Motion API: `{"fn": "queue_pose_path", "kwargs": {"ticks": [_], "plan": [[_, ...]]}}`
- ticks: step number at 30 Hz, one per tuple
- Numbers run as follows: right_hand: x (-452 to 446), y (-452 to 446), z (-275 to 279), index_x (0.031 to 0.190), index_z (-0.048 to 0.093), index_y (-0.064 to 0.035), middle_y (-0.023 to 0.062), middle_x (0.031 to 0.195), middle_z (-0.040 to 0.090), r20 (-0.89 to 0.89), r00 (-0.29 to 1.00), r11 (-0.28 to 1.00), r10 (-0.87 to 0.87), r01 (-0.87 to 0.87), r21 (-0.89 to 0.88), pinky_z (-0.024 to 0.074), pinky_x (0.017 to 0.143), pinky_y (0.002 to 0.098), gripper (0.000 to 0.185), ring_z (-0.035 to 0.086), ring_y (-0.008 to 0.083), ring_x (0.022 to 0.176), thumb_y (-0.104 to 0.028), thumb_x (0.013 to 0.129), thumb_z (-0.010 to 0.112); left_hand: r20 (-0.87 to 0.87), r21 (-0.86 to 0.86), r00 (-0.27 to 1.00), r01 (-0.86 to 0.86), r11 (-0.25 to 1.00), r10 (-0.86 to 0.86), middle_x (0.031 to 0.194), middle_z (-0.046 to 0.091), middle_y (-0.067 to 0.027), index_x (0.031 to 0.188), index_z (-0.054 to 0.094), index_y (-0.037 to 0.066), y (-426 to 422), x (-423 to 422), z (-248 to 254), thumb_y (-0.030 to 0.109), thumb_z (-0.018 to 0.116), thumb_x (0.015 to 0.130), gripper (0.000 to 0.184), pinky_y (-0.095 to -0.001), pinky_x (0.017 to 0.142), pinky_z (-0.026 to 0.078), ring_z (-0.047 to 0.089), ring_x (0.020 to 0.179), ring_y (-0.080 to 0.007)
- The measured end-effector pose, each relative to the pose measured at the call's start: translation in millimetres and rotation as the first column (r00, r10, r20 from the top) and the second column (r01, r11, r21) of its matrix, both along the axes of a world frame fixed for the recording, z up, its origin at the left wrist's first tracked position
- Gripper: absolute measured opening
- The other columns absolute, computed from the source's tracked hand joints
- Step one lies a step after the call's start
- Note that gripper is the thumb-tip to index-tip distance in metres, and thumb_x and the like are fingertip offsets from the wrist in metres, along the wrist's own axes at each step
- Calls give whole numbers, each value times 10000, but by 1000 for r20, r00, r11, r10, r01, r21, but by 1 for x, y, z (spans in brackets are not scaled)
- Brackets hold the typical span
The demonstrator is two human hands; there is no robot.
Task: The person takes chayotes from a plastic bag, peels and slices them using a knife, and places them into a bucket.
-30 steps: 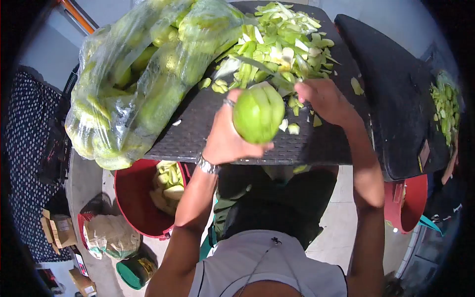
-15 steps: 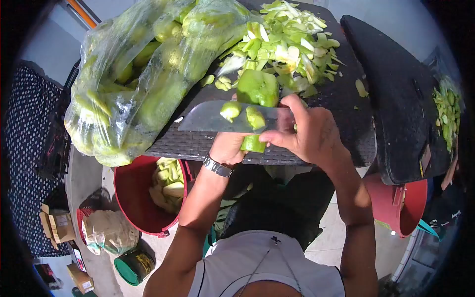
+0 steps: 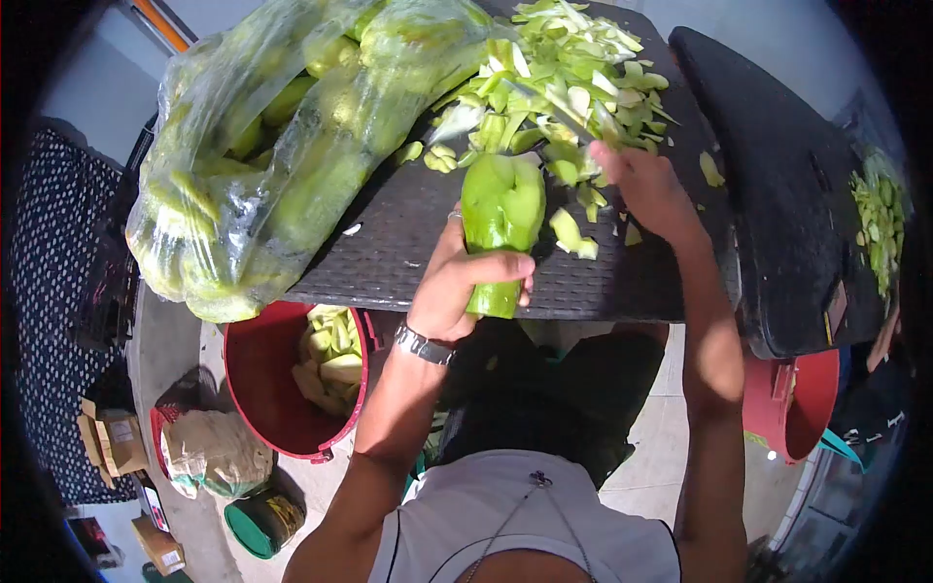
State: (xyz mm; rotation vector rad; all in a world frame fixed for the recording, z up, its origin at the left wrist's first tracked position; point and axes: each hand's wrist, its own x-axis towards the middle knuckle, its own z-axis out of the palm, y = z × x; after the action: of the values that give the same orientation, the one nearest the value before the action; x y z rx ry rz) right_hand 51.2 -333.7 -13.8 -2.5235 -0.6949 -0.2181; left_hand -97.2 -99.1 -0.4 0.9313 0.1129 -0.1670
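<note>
One glossy, faceted green fruit (image 3: 501, 206) fills the curled left grip (image 3: 455, 289); the right grip (image 3: 649, 187) clasps a knife (image 3: 564, 117).

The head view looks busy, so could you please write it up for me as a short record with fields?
Left grip: closed around a green fruit, at the near edge of the dark table
Right grip: holding a knife, blade blurred, apart from the fruit
Far side: heap of pale green peelings on the table
Left side: clear plastic bag of green produce, on the table
Below: red bucket with cut pieces inside
</note>
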Motion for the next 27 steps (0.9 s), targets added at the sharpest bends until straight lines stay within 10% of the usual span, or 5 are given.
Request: {"fn": "queue_pose_path", "kwargs": {"ticks": [4,9,13,17,27], "plan": [[1,6,19,1067,684,1,178,763,634,-413,896,985,-165,173,-17,517,790,392,609,638,276,792,-594,988,581,-41,-52,999,20,998,-22,1048,678,-133,1338,506,13,10,19,-14,98,764,849,559,-361,647,600,683,754,-239],[0,0,-1,909,702,28,202,812,661,-540,835,949,-102,244,198,488,853,425,822,639,318,832,-753,970,452,225,-414,956,-80,907,188,1461,526,-230,1507,415,12,14,23,-33,709,605,915,934,-578,932,561,581,1249,-424],[-19,0,-4,905,670,31,194,798,641,-399,916,933,-46,182,310,484,835,399,773,628,286,837,-707,997,460,310,-636,949,159,755,61,1453,504,-281,1539,373,28,27,26,-15,470,598,997,735,-563,862,611,597,1222,-451],[-41,9,21,1021,640,8,139,668,594,-465,883,919,-67,236,316,503,682,358,295,620,189,646,-285,1016,606,215,-505,976,143,851,-37,1369,568,-295,1502,397,-35,34,26,-21,451,635,967,761,-481,704,642,694,964,-405],[-88,45,38,801,496,-47,75,616,650,38,961,924,274,-274,265,532,533,392,560,690,293,561,-466,805,868,117,-566,985,168,807,-124,1158,686,-250,1387,537,10,14,15,-64,627,525,982,739,-477,663,638,728,866,-394]]}}
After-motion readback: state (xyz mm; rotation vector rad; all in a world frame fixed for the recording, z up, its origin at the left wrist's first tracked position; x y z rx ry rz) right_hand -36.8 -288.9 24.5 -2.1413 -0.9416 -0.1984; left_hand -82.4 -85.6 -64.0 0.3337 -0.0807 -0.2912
